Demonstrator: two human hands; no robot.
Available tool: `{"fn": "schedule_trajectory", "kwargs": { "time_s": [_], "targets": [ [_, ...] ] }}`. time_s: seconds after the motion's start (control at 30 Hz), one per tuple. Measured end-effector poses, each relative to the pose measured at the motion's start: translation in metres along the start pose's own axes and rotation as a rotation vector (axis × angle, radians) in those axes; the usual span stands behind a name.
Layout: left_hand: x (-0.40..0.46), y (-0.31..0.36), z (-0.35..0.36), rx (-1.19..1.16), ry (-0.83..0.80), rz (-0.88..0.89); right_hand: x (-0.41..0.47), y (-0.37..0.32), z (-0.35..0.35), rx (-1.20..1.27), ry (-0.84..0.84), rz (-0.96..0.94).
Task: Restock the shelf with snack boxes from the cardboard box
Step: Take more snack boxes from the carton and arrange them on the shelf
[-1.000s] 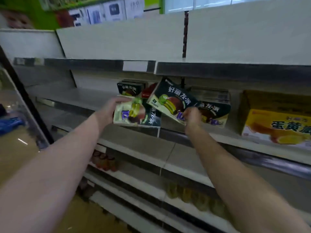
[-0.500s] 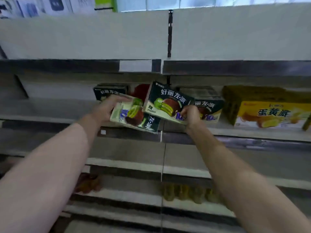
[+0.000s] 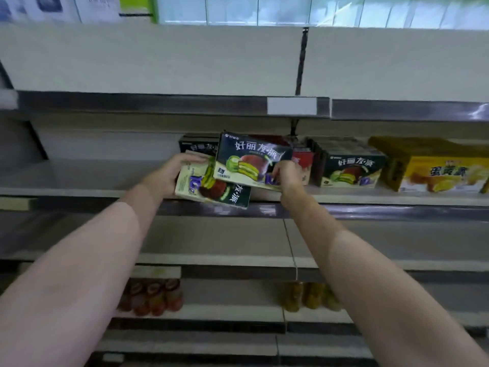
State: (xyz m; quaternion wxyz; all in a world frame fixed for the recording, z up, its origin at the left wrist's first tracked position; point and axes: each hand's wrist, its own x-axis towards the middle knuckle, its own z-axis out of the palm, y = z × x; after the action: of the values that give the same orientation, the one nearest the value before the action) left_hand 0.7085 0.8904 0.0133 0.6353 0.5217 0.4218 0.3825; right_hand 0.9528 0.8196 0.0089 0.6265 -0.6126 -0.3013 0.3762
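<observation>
My left hand grips a dark green snack box by its left end; that box is tilted and turned nearly upside down at the shelf's front edge. My right hand holds a second green snack box by its lower right corner, face toward me, overlapping the first one. Both boxes hang over the middle shelf. Behind them stand another green box and a red box. The cardboard box is out of view.
On the same shelf to the right stand a green snack box and a yellow cake carton. The shelf's left part is bare. A lower shelf holds red bottles and yellow-green jars. A metal shelf rail runs above.
The view has swung right, so the shelf's stock slid left in the frame. Both hands have carried their boxes a little further in over the shelf edge; the right box stands more upright.
</observation>
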Motion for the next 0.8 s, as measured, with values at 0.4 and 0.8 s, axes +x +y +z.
{"fn": "schedule_trajectory", "kwargs": {
  "time_s": [0.4,0.8],
  "targets": [
    [-0.018,-0.011,-0.128,-0.074,0.187,0.038,-0.016,0.012,0.131,0.239,0.009,-0.048],
    [0.004,-0.006,-0.170,-0.089,0.212,0.013,0.034,0.015,0.159,0.184,-0.015,0.038]
  ]
}}
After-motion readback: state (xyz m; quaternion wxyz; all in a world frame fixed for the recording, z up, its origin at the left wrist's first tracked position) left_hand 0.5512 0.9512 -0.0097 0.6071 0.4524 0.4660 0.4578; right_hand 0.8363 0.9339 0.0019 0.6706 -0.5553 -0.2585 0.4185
